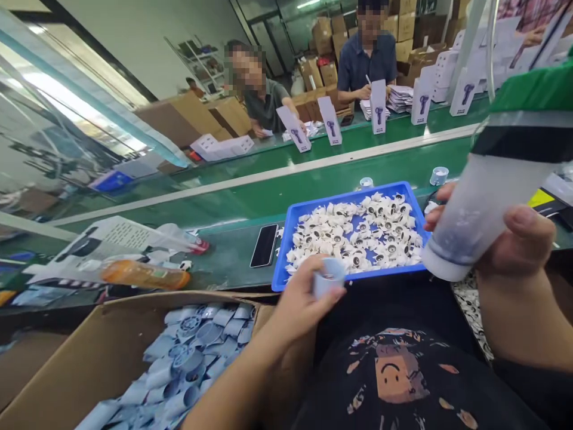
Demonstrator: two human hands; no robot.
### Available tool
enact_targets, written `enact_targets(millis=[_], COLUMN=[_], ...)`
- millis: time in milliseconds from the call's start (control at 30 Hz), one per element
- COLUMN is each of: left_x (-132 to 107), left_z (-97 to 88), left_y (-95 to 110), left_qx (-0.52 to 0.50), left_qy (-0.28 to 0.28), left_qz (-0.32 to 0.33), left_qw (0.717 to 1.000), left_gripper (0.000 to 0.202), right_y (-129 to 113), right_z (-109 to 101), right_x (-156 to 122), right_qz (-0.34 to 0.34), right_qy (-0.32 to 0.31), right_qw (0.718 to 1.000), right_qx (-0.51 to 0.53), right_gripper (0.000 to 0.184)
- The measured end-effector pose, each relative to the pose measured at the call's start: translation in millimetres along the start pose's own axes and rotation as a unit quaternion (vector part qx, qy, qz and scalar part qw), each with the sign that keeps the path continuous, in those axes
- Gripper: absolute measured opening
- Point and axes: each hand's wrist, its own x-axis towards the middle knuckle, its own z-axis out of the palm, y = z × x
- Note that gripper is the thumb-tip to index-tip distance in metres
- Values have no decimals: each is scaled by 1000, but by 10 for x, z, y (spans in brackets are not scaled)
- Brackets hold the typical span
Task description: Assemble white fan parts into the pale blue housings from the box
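Green work surfaces (250,200) run across a room with stacked cartons (326,36) at the back, and on the far side two co-workers sit behind a row of slim white boxes (378,107) standing on end. One co-worker (367,63), in a dark shirt, holds a thin white item near a pile of folded white card (400,98); the other (274,101) leans over loose pieces. On the near side, the person's left hand (302,298) pinches a light-blue cup-shaped part (329,277) between thumb and fingers, just in front of the near edge of a blue tray (280,263) heaped with small white finned parts (322,233). The right hand (514,248) is wrapped around a thick, pale cylinder (496,191) with a black band and a green upper section, its lower end slanting toward the tray's right corner. A phone (264,246) lies left of the tray, beyond an open cardboard box (85,358) holding many similar light-blue parts (179,358). Farther left, a bottle of orange liquid (145,275) lies on its side.
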Motion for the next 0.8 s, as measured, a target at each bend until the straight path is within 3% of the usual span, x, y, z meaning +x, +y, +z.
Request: enact_targets(millis=[100, 200, 300, 433, 600, 800], left_x=[311, 447, 480, 482, 480, 485], left_z=[623, 927, 1019, 1066, 1118, 1126], left_y=[273, 415, 492, 583, 668, 696], left_qx=[-35, -68, -84, -104, -126, -124], left_qy=[-49, -59, -81, -91, -71, -55], left_qz=[69, 94, 119, 142, 136, 127], left_qw=[996, 992, 986, 980, 980, 983], left_gripper=[43, 51, 48, 41, 30, 27], right_y=[56, 76, 72, 32, -18, -57], right_z=[155, 209, 205, 207, 204, 222], right_x=[67, 67, 6, -82, -116, -109], right_qz=[-11, -39, -60, -27, -6, -42], right_qy=[-48, -39, -17, 27, 9, 5], right_qw=[997, 997, 998, 998, 997, 993], right_qx=[58, 53, 11, -41, -70, -111], right_gripper=[39, 34, 47, 65, 61, 47])
